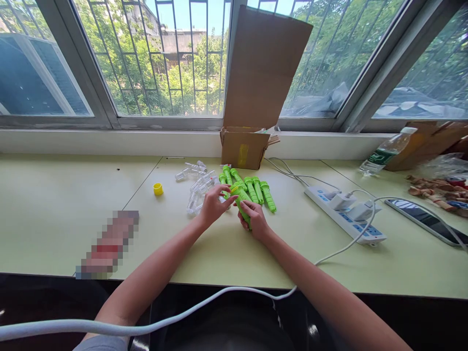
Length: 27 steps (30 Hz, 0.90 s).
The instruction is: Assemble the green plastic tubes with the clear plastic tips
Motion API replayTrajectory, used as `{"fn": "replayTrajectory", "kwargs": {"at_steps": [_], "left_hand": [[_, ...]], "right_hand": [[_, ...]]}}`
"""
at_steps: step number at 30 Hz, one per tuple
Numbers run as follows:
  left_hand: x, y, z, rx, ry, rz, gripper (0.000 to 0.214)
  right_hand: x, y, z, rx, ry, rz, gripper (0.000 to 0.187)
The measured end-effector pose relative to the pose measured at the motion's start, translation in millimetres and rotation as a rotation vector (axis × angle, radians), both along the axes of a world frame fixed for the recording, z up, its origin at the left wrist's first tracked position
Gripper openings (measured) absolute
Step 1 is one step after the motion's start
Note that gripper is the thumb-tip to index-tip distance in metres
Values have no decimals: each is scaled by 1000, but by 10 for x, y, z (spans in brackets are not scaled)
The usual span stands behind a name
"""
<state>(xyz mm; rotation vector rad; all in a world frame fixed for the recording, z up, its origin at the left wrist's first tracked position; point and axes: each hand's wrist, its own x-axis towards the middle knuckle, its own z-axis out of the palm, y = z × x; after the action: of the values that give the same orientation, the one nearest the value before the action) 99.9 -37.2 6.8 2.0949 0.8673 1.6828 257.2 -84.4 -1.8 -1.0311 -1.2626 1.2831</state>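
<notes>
Over the table's middle, my right hand is closed round a green ribbed plastic tube, which is tilted with its upper end to the left. My left hand pinches that upper end, where a yellow-green cap or ring shows between thumb and fingers. Just behind the hands lie several similar green tubes with wider capped ends. Left of them is a loose pile of clear plastic tubes, partly hidden by my left hand. A small yellow cap sits apart on the left.
An open cardboard box stands against the window sill, flap raised. On the right are a white power strip with plugged-in chargers, a phone and a leaning water bottle. A white cable crosses in front of my arms.
</notes>
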Motion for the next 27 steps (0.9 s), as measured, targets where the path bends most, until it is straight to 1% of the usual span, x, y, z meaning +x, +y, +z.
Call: {"fn": "replayTrajectory", "kwargs": {"at_steps": [8,11,13,15,17,21,27], "left_hand": [[-21,-11,-1,-3,1,-7,22],[-28,-13,-1,-20,-6,-14,22],[-36,-12,-5,-30,-10,-18,22],[-44,-8,-10,-39,-11,-17,22],[-52,-4,-16,-46,-8,-13,23],[-54,5,-24,-34,2,-9,24],[-48,13,-29,-7,16,-6,23]], "right_hand": [[-14,-22,46,31,-36,18,36],[-17,-10,29,28,-52,15,36],[-15,11,-3,13,-54,2,42],[-11,38,-37,-4,-55,-10,51],[-7,58,-60,-7,-55,-7,55],[-5,58,-54,30,-52,-13,49],[-14,12,-6,68,-61,-60,41]]}}
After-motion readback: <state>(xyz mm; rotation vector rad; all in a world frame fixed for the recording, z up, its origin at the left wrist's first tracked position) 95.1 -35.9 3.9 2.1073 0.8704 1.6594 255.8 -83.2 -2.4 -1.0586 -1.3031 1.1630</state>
